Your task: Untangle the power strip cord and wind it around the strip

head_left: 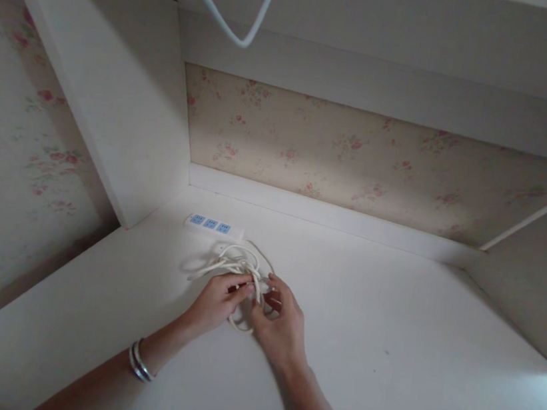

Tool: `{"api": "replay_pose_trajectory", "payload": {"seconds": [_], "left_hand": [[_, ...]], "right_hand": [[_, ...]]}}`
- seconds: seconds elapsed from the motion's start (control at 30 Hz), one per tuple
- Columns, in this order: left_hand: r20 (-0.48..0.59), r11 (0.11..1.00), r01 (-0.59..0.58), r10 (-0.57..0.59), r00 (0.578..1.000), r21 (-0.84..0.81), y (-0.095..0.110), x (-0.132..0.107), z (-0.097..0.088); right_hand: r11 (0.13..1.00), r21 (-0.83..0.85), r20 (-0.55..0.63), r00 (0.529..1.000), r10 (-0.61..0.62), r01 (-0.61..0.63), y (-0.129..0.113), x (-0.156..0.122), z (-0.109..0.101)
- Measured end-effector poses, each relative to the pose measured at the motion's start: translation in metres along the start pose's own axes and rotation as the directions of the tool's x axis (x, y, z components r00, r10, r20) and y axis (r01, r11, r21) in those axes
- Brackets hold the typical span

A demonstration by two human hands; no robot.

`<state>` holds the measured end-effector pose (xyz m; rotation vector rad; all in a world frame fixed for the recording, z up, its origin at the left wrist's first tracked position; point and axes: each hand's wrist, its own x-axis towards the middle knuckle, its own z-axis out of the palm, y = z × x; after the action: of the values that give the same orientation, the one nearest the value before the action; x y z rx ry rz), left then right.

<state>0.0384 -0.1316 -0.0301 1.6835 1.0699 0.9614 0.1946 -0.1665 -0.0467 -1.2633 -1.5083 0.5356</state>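
Cord (231, 263): bunched in loose loops at the bench (409, 357), on the near side of the strip (237, 232); one loop is spread out to the left, and another is seen between the hands.
Strip: laid flat near the left panel (127, 91), with its sockets (210, 224) faced upward; since its weight is borne by the bench, both hands are left free for the cord.
Lead end: joined at the strip's right end and curved round toward the bundle; enough slack is given, it seems, for the loops to be handled without the strip being dragged.
Left hand (213, 301): grip pinched on a strand, thumb against fingertips; the bundle is probably steadied from that side.
Right hand (282, 327): set opposite, fingers curled about the loops; whether this grip is fully closed cannot be told, as its inner side is partly hidden.
Spacing: the hands are held close together, presumably so that single strands can be told apart within the tangle.
Bangle (141, 360): worn at the left wrist, well apart from the loops, so no strand is caught by it.
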Motion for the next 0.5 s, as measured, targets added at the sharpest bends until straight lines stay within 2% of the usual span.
{"api": "replay_pose_trajectory", "payload": {"seconds": [0.2,0.37,0.43,0.5], "left_hand": [[-0.070,0.990,0.082,-0.090,0.993,-0.118,-0.002,0.003,0.006],[-0.114,0.981,0.105,-0.125,0.986,-0.163,0.002,0.001,0.013],[-0.125,0.979,0.115,-0.137,0.983,-0.167,0.002,0.000,0.015],[-0.136,0.978,0.120,-0.144,0.980,-0.171,0.001,-0.001,0.015]], "right_hand": [[0.998,-0.008,0.018,0.998,-0.055,0.056,0.001,0.003,-0.006],[0.992,-0.089,0.005,0.996,-0.093,0.093,0.001,0.006,-0.010],[0.993,-0.101,-0.007,0.998,-0.057,0.056,0.001,0.008,-0.009],[0.996,-0.079,-0.004,0.999,0.046,-0.046,0.001,0.009,-0.007]]}}
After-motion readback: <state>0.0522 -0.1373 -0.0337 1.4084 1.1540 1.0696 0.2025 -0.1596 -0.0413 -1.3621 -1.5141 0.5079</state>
